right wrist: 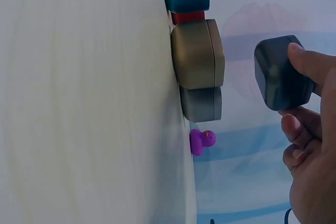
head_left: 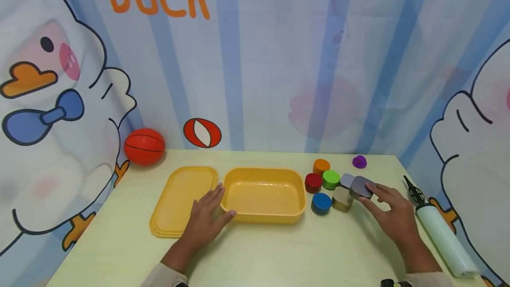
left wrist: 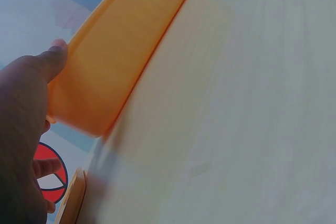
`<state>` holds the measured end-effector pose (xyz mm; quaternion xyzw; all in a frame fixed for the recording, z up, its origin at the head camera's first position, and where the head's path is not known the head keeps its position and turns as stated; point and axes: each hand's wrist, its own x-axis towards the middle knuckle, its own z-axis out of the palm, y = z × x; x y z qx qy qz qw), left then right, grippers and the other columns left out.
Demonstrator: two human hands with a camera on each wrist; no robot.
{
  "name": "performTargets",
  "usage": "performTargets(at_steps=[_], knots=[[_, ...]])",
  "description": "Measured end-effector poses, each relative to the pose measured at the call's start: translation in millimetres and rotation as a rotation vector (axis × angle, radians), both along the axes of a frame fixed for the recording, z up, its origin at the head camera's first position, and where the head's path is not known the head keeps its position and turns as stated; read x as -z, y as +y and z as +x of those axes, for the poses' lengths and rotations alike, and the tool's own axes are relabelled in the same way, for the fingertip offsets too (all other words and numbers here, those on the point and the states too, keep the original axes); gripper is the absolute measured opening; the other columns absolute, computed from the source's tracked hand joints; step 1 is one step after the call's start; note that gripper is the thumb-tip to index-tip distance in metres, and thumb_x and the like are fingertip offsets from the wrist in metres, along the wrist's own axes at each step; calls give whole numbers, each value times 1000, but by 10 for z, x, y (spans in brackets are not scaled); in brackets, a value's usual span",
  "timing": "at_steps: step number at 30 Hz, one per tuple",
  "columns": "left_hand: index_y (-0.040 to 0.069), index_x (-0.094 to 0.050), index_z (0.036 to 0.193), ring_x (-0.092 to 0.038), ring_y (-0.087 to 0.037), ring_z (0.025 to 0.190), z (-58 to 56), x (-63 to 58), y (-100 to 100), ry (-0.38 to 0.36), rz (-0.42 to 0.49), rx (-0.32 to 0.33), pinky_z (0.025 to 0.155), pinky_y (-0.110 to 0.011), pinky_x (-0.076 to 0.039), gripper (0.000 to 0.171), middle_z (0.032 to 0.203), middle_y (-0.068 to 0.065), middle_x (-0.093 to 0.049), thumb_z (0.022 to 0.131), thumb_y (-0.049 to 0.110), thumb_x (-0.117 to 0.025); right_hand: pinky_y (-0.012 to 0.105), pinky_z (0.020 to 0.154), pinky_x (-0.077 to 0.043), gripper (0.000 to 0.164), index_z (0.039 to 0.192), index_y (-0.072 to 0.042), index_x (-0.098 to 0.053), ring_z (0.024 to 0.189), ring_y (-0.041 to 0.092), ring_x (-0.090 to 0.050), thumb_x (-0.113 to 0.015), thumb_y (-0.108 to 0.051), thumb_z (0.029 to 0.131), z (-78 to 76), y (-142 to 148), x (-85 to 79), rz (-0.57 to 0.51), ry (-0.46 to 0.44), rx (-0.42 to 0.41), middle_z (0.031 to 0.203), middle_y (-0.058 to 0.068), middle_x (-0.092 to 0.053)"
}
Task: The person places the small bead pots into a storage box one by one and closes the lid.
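Observation:
My right hand (head_left: 394, 211) pinches a small dark grey tin (right wrist: 278, 74) with rounded corners between thumb and fingers, raised above the table. Just left of it stand a gold tin (head_left: 341, 200) and a silver tin (head_left: 346, 180), partly covered by the dark one in the head view. A yellow plastic tub (head_left: 263, 218) sits mid-table with nothing inside. Against its left end rests my left hand (head_left: 203, 220), fingers extended and spread, thumb at the rim near the front corner. The flat yellow lid (head_left: 175, 207) lies left of the tub, partly behind that hand.
Right of the tub cluster round tins: blue (head_left: 321, 204), red (head_left: 313, 183), green (head_left: 331, 180) and orange (head_left: 321, 166). A purple toy duck (head_left: 359, 161) stands behind. A pale green pump (head_left: 446, 238) lies along the right edge; a red basketball (head_left: 144, 146) sits back left.

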<state>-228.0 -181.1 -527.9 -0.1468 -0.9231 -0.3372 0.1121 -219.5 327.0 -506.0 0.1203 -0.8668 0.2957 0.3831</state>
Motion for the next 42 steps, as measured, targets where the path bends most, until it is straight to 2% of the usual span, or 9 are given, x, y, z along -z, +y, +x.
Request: performTargets(at_steps=[4,11,14,19,28,31,37,40,42], knots=[[10,-45,166,-40,-46,162,-4,9,-3,-1,-1,2,121,-90,-17,82,177,-5,-39,101,50,-75,7,70,-43,60,131,-6,-80,97,-19,-49,-96,2,74,-51,-94,-37,-19,-21,-29,125,23,-79],[8,-46,165,-42,-47,161,-6,4,-10,29,0,1,119,-91,-20,82,175,-7,-42,101,48,-76,-4,99,-33,58,135,-10,-79,116,-19,-46,-94,0,80,-134,-348,-167,-48,-50,-75,129,21,-79],[8,-46,165,-42,-47,161,-4,3,-7,24,3,3,120,-91,-19,82,175,-7,-41,101,49,-76,10,101,-40,55,134,-9,-79,116,-2,-56,-94,-2,82,-153,-446,-190,-63,-78,-80,129,22,-79],[8,-46,166,-42,-47,160,2,5,-4,12,-4,4,120,-91,-19,82,176,-6,-40,102,50,-75,56,97,-41,52,137,-9,-77,123,34,-60,-92,-6,87,-201,-586,-190,-89,-142,-114,131,24,-78],[9,-44,167,-42,-41,162,-2,9,-2,6,-17,5,119,-91,-18,83,177,-5,-39,102,53,-73,73,108,-42,51,132,-7,-80,127,43,-65,-93,-4,83,-298,-833,-192,-101,-104,-205,127,22,-80],[9,-43,167,-42,-40,162,-5,11,-1,1,-16,5,120,-91,-18,83,177,-5,-39,103,53,-72,66,107,-47,51,132,-8,-80,124,38,-66,-93,-4,83,-333,-931,-196,-86,-86,-224,124,18,-82],[10,-44,167,-42,-40,162,-10,14,1,3,-13,7,120,-91,-18,83,176,-7,-40,103,53,-72,22,95,-54,52,135,-12,-80,112,13,-61,-92,-6,85,-403,-1136,-211,-120,-123,-242,130,13,-81],[9,-44,167,-43,-40,161,-14,14,-1,10,-10,9,119,-91,-18,82,176,-7,-40,103,53,-72,8,98,-46,50,135,-12,-79,115,18,-64,-91,-6,87,-447,-1242,-225,-149,-145,-264,135,14,-79],[8,-44,166,-44,-41,161,-18,14,-3,16,-6,12,119,-92,-18,82,176,-7,-40,103,52,-72,12,101,-50,49,135,-11,-79,118,26,-68,-91,-8,87,-472,-1317,-243,-140,-151,-272,136,15,-78]])
